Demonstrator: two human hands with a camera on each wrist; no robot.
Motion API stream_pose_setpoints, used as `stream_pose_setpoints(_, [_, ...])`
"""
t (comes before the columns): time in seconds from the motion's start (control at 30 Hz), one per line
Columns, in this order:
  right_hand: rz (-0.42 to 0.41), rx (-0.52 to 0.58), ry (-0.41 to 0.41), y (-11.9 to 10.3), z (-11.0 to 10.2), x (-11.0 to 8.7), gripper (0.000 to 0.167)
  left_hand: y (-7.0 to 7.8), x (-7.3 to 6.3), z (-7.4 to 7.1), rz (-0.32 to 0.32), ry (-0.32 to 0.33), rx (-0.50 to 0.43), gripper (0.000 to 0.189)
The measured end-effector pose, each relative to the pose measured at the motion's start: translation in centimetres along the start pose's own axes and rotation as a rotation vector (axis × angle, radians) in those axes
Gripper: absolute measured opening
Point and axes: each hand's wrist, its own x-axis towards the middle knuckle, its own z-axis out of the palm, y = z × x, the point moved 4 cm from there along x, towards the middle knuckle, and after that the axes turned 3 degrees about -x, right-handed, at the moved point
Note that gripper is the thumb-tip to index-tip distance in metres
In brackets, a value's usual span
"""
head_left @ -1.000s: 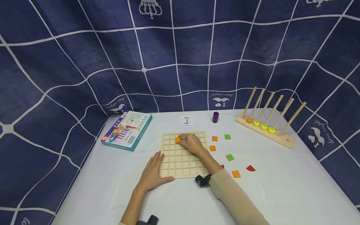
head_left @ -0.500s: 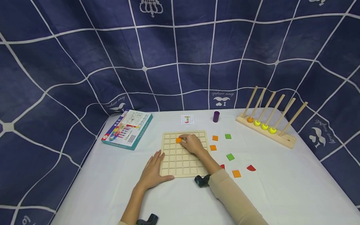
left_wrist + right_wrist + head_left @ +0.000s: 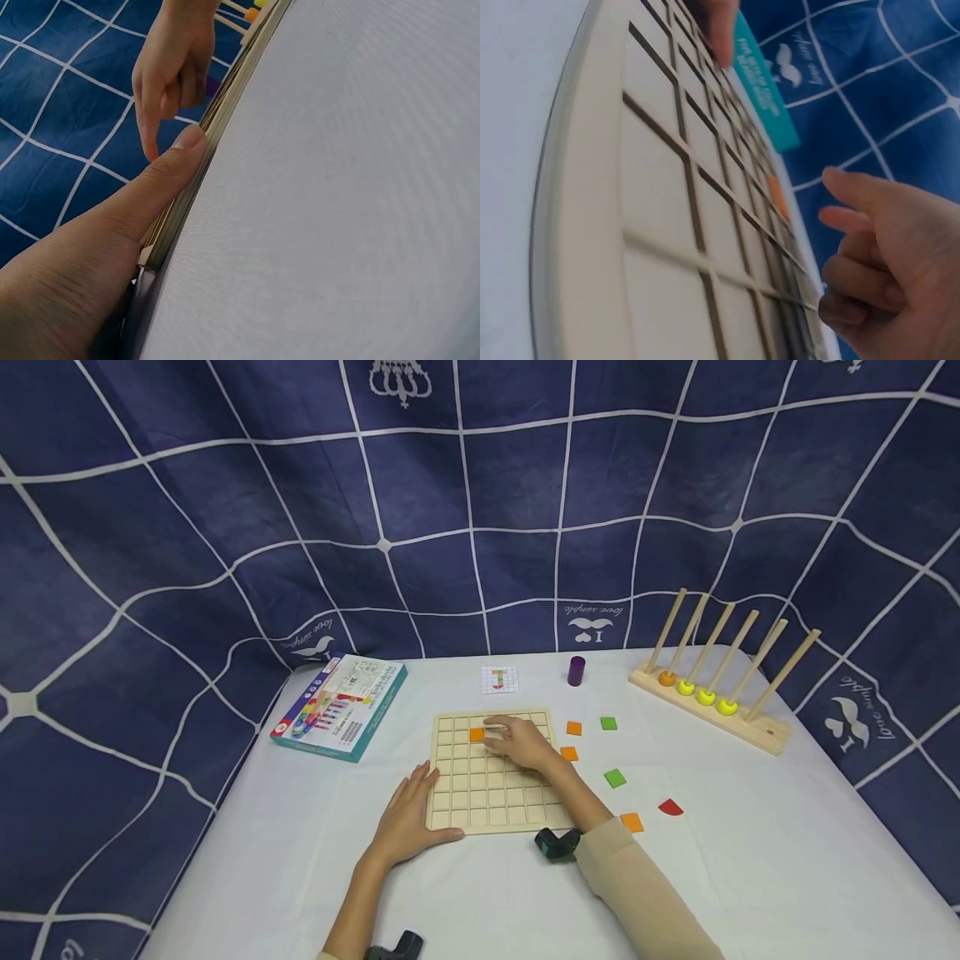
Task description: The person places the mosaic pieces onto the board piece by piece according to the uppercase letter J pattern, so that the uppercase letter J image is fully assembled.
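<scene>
A wooden grid board [image 3: 480, 802] lies flat on the white table. One orange square tile [image 3: 477, 735] sits in a cell of its second row from the far edge. My right hand [image 3: 521, 743] hovers just right of that tile; in the right wrist view, the right hand [image 3: 892, 262] holds nothing, thumb and forefinger apart, the other fingers bent. My left hand [image 3: 408, 818] rests at the board's near left corner, fingers along the left side. Its thumb [image 3: 161, 172] lies against the near edge in the left wrist view.
Orange tiles [image 3: 573, 727], green tiles [image 3: 615, 778] and a red quarter-round piece [image 3: 671, 807] lie right of the board. Behind it are a pattern card [image 3: 499, 680] and a purple cylinder [image 3: 576, 671]. A box [image 3: 341, 706] lies left, a peg rack [image 3: 705, 710] with beads right.
My right hand has let go of the orange tile and drawn slightly to the right, with thumb and forefinger now apart. The tile stays in its cell, and my left hand has not moved.
</scene>
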Motion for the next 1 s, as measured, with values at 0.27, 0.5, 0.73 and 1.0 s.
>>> stream_pose_setpoints(0.27, [-0.008, 0.063, 0.038, 0.9, -3.9, -3.0, 0.037, 0.0, 0.0, 0.1, -0.023, -0.013, -0.028, 0.116])
stream_pose_setpoints(0.5, [-0.008, -0.022, 0.157, 3.0, -7.9, -5.3, 0.036, -0.1, 0.0, 0.0, -0.018, -0.003, -0.012, 0.116])
stream_pose_setpoints(0.73, [0.031, -0.167, 0.323, 6.5, -11.8, -7.1, 0.038, -0.1, 0.1, 0.0, -0.031, -0.007, -0.010, 0.116])
stream_pose_setpoints(1.0, [0.103, -0.260, 0.360, 10.3, -13.5, -8.5, 0.045, -0.3, 0.1, 0.2, -0.034, -0.020, -0.014, 0.117])
